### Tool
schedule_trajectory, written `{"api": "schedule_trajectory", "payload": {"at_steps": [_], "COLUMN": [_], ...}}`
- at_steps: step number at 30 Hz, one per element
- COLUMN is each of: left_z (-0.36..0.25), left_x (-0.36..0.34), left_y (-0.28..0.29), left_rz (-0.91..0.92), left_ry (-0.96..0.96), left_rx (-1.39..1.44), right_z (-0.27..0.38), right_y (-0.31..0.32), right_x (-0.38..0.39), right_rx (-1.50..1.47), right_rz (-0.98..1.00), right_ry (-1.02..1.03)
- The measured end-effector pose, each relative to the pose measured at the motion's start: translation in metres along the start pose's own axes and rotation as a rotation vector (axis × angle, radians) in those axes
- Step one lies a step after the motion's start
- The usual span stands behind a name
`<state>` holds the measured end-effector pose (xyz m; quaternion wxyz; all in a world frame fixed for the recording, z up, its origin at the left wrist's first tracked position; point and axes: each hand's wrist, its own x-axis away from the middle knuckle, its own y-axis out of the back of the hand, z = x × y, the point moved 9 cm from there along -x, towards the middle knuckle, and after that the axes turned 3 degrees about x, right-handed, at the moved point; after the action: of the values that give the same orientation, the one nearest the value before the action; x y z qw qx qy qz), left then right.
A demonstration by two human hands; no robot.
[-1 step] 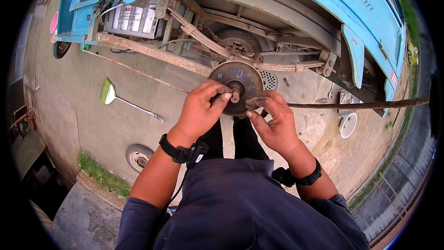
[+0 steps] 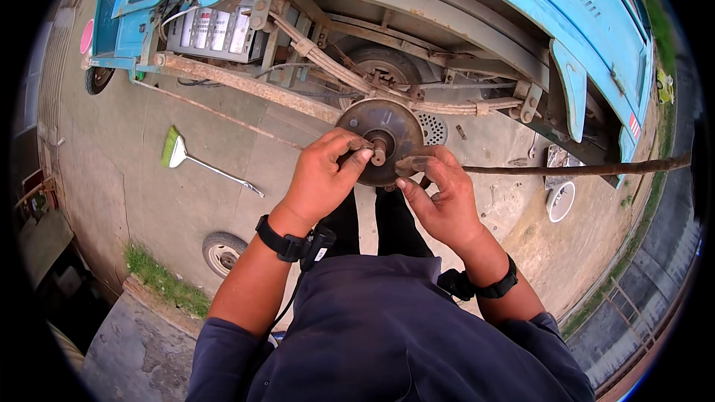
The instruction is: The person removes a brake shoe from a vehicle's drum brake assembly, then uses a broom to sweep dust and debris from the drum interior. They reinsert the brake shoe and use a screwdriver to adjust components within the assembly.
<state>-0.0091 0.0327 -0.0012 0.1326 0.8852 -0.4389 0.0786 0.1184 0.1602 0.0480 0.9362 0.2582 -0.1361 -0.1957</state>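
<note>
In front of me is a round dark metal brake plate at the axle of a blue vehicle, with a stubby axle end sticking out of its middle. My left hand is at the left of the axle end, thumb and forefinger pinched close beside it. Whatever those fingertips hold, if anything, is hidden. At the plate's lower right edge, my right hand has its thumb and curled fingers drawn together. Dark grime covers its fingertips, and I cannot make out what is between them.
A leaf spring and rusty frame bar run behind the plate. A long brown rod reaches from my right hand's side to the right. On the ground are a broom, a loose wheel, a drilled disc and a white bucket.
</note>
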Motion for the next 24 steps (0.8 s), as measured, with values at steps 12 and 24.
{"api": "schedule_trajectory", "payload": {"at_steps": [12, 24], "left_z": [0.014, 0.008], "left_x": [-0.009, -0.009], "left_y": [-0.002, -0.004], "left_rz": [-0.003, 0.016], "left_ry": [0.091, 0.028], "left_rx": [-0.050, -0.132], "right_z": [-0.005, -0.008], "right_y": [0.002, 0.003], "right_x": [-0.001, -0.002], "right_rx": [-0.009, -0.020], "right_rz": [-0.003, -0.007], "right_ry": [-0.015, -0.030]}}
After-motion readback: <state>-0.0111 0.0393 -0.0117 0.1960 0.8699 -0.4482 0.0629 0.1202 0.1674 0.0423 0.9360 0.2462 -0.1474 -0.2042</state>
